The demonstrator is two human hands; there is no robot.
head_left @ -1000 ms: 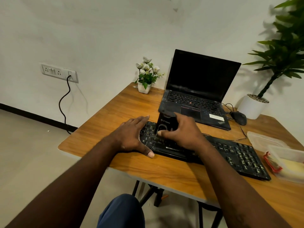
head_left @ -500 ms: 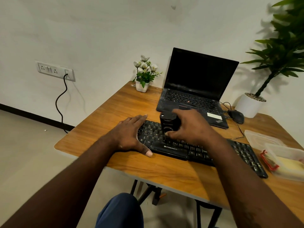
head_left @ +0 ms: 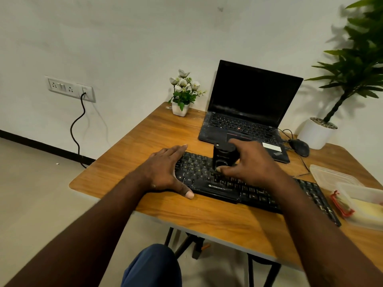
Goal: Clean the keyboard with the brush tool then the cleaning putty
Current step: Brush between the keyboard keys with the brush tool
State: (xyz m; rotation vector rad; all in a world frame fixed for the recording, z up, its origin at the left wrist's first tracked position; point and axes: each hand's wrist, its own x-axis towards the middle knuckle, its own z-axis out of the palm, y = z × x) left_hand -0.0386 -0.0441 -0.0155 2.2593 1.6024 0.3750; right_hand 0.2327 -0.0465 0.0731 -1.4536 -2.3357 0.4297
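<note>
A black keyboard [head_left: 257,193] lies across the wooden table [head_left: 128,150]. My left hand [head_left: 163,170] rests flat on the keyboard's left end, fingers spread, thumb on the table in front. My right hand [head_left: 248,162] grips a black block-shaped brush tool [head_left: 222,156], which stands upright on the keys left of the keyboard's middle. Its bristles are hidden. A clear container [head_left: 364,206] with a red clip and yellowish putty inside sits at the right edge of the table.
An open black laptop [head_left: 248,112] stands behind the keyboard. A mouse [head_left: 299,147] and its cable lie to its right. A small flower pot [head_left: 181,106] is at the back left, a large potted plant [head_left: 317,131] at the back right. A clear lid [head_left: 329,175] lies by the container.
My right hand has carried the brush tool back and forth over the left part of the keyboard. The left hand has stayed on the keyboard's left end. The view shifted slightly.
</note>
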